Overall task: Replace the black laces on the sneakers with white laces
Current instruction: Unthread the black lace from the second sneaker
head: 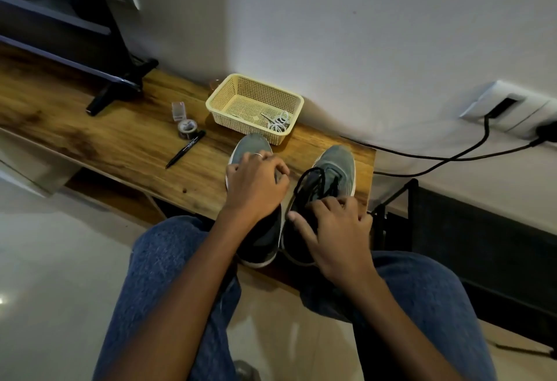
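On the near bench edge, right hand point(337, 230) pinches black laces point(313, 181) looping away; left hand point(256, 184) grips the left sneaker point(251, 147).

Light level: dim, cool overall.
Brightest area: wall point(376, 34) above both hands.
Glare: floor point(36, 260) left of left hand point(256, 184).
Focus: soft throughout.
Distortion: edges bowed, wide-angle.

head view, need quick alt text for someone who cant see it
A seated person's left hand rests on the left sneaker while the right hand works the black lace of the right sneaker. White laces lie in a basket behind.
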`<state>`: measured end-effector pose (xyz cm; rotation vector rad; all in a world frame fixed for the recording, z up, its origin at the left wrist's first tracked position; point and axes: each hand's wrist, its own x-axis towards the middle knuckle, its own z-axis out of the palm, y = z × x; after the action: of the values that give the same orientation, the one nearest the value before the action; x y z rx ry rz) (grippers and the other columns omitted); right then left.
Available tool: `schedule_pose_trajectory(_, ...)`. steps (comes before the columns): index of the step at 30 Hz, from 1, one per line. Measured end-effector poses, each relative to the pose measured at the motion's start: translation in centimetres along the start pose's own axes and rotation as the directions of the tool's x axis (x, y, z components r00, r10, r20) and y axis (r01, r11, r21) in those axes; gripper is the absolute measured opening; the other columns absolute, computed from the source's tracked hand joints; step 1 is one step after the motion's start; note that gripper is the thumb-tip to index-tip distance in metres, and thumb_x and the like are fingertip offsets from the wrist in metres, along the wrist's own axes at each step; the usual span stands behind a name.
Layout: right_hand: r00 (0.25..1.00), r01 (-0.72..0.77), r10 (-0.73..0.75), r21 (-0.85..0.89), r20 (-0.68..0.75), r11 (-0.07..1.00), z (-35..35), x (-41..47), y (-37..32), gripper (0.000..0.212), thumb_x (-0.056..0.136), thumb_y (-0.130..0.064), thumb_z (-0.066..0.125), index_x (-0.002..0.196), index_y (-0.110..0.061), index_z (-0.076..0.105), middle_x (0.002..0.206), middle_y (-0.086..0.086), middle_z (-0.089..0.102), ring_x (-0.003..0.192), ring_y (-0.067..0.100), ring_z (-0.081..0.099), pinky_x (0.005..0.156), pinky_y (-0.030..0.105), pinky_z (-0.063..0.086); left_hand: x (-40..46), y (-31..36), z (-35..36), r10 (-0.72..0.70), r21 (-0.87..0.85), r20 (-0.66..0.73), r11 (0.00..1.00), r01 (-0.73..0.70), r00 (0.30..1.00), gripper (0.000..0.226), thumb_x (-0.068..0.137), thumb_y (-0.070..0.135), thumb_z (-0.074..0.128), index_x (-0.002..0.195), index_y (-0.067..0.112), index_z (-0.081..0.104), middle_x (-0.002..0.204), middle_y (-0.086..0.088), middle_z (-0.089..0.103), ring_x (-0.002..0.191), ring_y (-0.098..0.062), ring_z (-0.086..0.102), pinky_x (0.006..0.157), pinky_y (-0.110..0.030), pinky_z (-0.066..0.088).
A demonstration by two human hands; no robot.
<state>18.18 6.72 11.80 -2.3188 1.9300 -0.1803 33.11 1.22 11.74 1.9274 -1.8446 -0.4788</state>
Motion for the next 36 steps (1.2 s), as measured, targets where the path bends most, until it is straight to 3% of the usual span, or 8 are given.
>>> schedule_pose_trajectory(4, 0.967, -0.008, 0.016, -0.030, 0.253, 1.000, 1.6, -0.9, -0.4, 0.056, 0.091, -0.058, 0.046, 0.135, -0.024, 0.036, 0.140, -0.002, 0.045, 0.140, 0.026, 0.021, 0.101, 0.049, 0.033, -0.9, -0.5, -0.1, -0.169, 0.007, 0.073, 0.986, 0.169, 0.983, 0.035, 0.085, 0.049, 0.061, 0.109, 0.028, 0.046, 0.134, -0.003, 0.042, 0.127, -0.027, 0.035, 0.102, -0.049, 0.035)
schedule_pose_trajectory(9, 0.993, -0.018, 0.002, 0.135, 0.116, 0.991, 3.8, -1.4, -0.7, 0.045, 0.089, -0.036, 0.060, 0.124, -0.017, 0.040, 0.122, 0.006, 0.058, 0.126, 0.028, 0.041, 0.091, 0.046, 0.043, -4.9, -0.5, 1.8, -0.233, -0.037, 0.184, 0.969, 0.244, 0.955, 0.053, 0.074, 0.054, 0.072, 0.108, 0.037, 0.036, 0.153, -0.009, 0.016, 0.134, -0.033, 0.033, 0.098, -0.052, 0.044)
schedule_pose_trajectory(13, 0.997, -0.034, 0.018, 0.236, 0.069, 0.971, 3.9, -2.0, -0.6, 0.037, 0.086, -0.029, 0.065, 0.114, -0.012, 0.046, 0.103, 0.011, 0.059, 0.103, 0.034, 0.054, 0.075, 0.040, 0.043, -6.9, -0.4, 2.3, -0.294, -0.039, 0.111, 0.953, 0.300, 0.949, 0.051, 0.074, 0.054, 0.073, 0.108, 0.032, 0.042, 0.156, -0.011, 0.009, 0.133, -0.031, 0.036, 0.093, -0.043, 0.049)
schedule_pose_trajectory(16, 0.997, -0.046, 0.030, 0.216, 0.077, 0.975, 4.0, -2.2, -0.1, 0.032, 0.089, -0.020, 0.061, 0.115, -0.012, 0.045, 0.105, 0.012, 0.058, 0.102, 0.033, 0.053, 0.077, 0.039, 0.044, -8.1, -0.9, 2.7, -0.349, 0.035, 0.171, 0.937, 0.348, 0.921, 0.052, 0.079, 0.052, 0.070, 0.122, 0.029, 0.053, 0.157, -0.011, 0.006, 0.131, -0.031, 0.040, 0.096, -0.041, 0.048)
schedule_pose_trajectory(19, 0.992, -0.049, 0.027, 0.183, 0.123, 0.982, 3.6, -2.4, 0.3, 0.035, 0.091, -0.014, 0.056, 0.122, -0.014, 0.041, 0.110, 0.011, 0.056, 0.105, 0.031, 0.051, 0.076, 0.036, 0.041, -8.7, -0.5, 2.8, -0.359, 0.050, 0.135, 0.933, 0.356, 0.923, 0.046, 0.091, 0.047, 0.058, 0.130, 0.023, 0.056, 0.155, -0.014, 0.018, 0.119, -0.031, 0.053, 0.093, -0.038, 0.049)
schedule_pose_trajectory(24, 0.977, -0.008, -0.024, 0.151, 0.212, 0.989, 2.9, -3.8, 1.2, 0.037, 0.091, -0.019, 0.058, 0.123, -0.016, 0.039, 0.114, 0.009, 0.057, 0.111, 0.030, 0.051, 0.091, 0.039, 0.043, -9.4, 0.4, 0.8, -0.346, -0.124, -0.041, 0.933, 0.339, 0.937, 0.030, 0.095, 0.039, 0.053, 0.112, 0.015, 0.061, 0.124, -0.012, 0.056, 0.106, -0.028, 0.058, 0.074, -0.027, 0.039)
schedule_pose_trajectory(28, 0.954, 0.132, -0.160, 0.124, 0.254, 0.984, 2.5, -5.3, 1.2, 0.033, 0.093, -0.017, 0.054, 0.124, -0.016, 0.040, 0.116, 0.011, 0.057, 0.112, 0.033, 0.051, 0.086, 0.037, 0.041, -11.5, 1.2, -1.2, -0.313, -0.192, -0.177, 0.941, 0.279, 0.933, 0.024, 0.094, 0.037, 0.057, 0.098, 0.014, 0.061, 0.109, -0.009, 0.059, 0.099, -0.026, 0.059, 0.069, -0.026, 0.037)
schedule_pose_trajectory(36, 0.891, 0.361, -0.394, 0.174, 0.227, 0.916, 3.3, -3.3, -1.7, 0.030, 0.093, -0.019, 0.053, 0.122, -0.011, 0.052, 0.114, 0.016, 0.060, 0.106, 0.035, 0.052, 0.084, 0.039, 0.040, -12.2, 1.3, -3.6, -0.318, -0.268, -0.253, 0.930, 0.250, 0.914, 0.021, 0.090, 0.037, 0.061, 0.093, 0.016, 0.062, 0.124, -0.012, 0.058, 0.104, -0.027, 0.060, 0.081, -0.039, 0.051)
